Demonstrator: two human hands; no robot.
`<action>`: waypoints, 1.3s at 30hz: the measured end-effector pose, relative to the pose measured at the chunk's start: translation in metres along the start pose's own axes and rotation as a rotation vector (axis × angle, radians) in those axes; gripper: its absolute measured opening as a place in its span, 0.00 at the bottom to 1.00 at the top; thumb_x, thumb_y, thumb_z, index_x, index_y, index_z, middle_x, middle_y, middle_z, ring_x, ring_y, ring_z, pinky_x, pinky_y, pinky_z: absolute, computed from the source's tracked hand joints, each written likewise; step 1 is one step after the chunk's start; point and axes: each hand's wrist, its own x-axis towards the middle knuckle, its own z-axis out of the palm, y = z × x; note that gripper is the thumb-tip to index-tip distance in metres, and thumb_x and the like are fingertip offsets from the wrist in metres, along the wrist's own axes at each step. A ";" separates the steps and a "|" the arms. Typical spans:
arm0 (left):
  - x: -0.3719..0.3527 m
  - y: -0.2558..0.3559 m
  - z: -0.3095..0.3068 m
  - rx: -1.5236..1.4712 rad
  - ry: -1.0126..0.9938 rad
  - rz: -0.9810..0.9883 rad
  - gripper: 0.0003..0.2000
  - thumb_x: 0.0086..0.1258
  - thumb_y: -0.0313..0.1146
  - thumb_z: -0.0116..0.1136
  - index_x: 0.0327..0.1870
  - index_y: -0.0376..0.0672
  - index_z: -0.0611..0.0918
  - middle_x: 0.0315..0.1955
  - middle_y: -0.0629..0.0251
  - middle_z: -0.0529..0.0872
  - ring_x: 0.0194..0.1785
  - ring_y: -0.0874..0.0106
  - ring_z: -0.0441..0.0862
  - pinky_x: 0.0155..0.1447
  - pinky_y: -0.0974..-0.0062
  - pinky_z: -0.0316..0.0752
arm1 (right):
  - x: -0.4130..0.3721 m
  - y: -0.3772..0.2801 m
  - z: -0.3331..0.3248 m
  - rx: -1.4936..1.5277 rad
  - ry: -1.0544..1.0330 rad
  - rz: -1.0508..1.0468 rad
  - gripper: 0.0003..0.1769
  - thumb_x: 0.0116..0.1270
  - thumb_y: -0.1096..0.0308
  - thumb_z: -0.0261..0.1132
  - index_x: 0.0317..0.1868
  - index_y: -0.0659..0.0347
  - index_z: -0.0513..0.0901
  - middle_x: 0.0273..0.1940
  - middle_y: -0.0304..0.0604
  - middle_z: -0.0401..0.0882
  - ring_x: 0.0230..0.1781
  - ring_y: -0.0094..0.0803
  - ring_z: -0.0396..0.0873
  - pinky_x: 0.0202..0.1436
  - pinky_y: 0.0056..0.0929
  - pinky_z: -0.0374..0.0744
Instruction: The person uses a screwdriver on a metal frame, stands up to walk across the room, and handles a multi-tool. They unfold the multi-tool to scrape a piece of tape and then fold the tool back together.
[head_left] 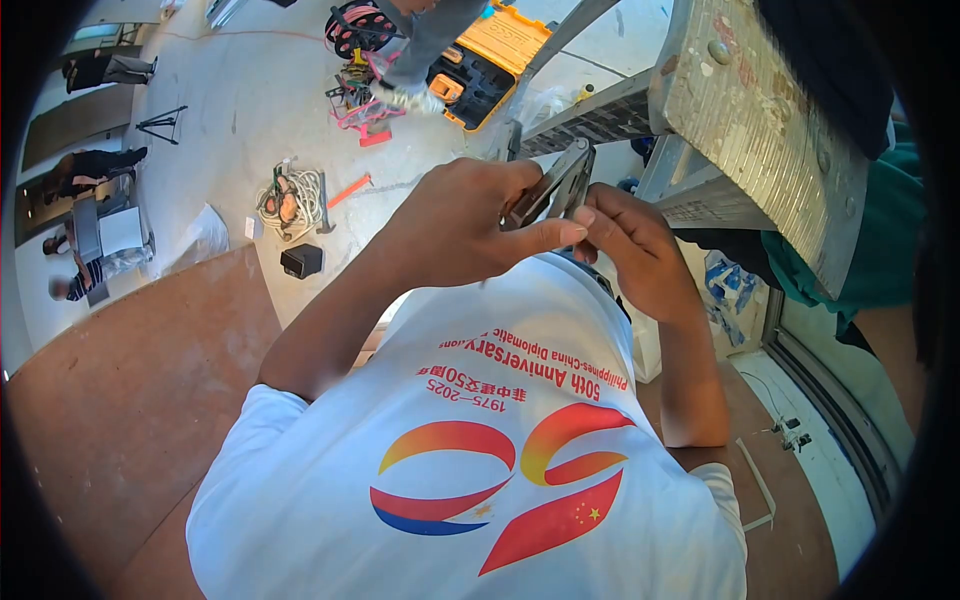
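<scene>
In front of my white printed shirt, my left hand (460, 215) is closed around a grey hinged metal tool (572, 180) that looks like pliers or a folding multi-tool. Its two arms meet at a rounded joint at the top, and my left thumb lies across its lower part. My right hand (645, 250) grips the same tool from the other side, with thumb and fingers close to my left thumb tip. The fingers hide the lower end of the tool, so its exact kind cannot be made out.
A paint-spotted metal ladder (730, 110) stands close at the upper right, beside a person in teal clothing (890, 220). Ahead on the floor are an orange tool case (510, 40), a coiled rope or cable (290, 205) and a black box (302, 262). A person's grey trouser leg (435, 45) is nearby.
</scene>
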 end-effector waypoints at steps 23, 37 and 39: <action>-0.025 -0.005 0.023 0.136 0.255 0.082 0.10 0.63 0.31 0.69 0.43 0.40 0.83 0.33 0.60 0.84 0.38 0.62 0.72 0.45 0.63 0.70 | -0.007 0.017 0.024 0.361 0.026 0.157 0.16 0.78 0.61 0.58 0.34 0.62 0.80 0.27 0.33 0.75 0.27 0.19 0.69 0.33 0.20 0.68; -0.053 -0.077 -0.007 -0.090 -0.086 0.235 0.21 0.62 0.36 0.73 0.54 0.40 0.83 0.37 0.65 0.84 0.41 0.65 0.72 0.46 0.66 0.70 | -0.009 0.005 -0.020 0.576 -0.394 0.526 0.19 0.72 0.64 0.58 0.22 0.57 0.67 0.20 0.28 0.60 0.20 0.17 0.55 0.24 0.21 0.57; -0.074 -0.093 0.001 -0.240 -0.097 0.195 0.21 0.62 0.40 0.75 0.54 0.41 0.84 0.35 0.66 0.84 0.39 0.71 0.74 0.45 0.70 0.69 | 0.012 0.007 -0.017 0.633 -0.568 0.577 0.19 0.73 0.63 0.57 0.22 0.57 0.67 0.20 0.29 0.59 0.19 0.18 0.54 0.23 0.20 0.56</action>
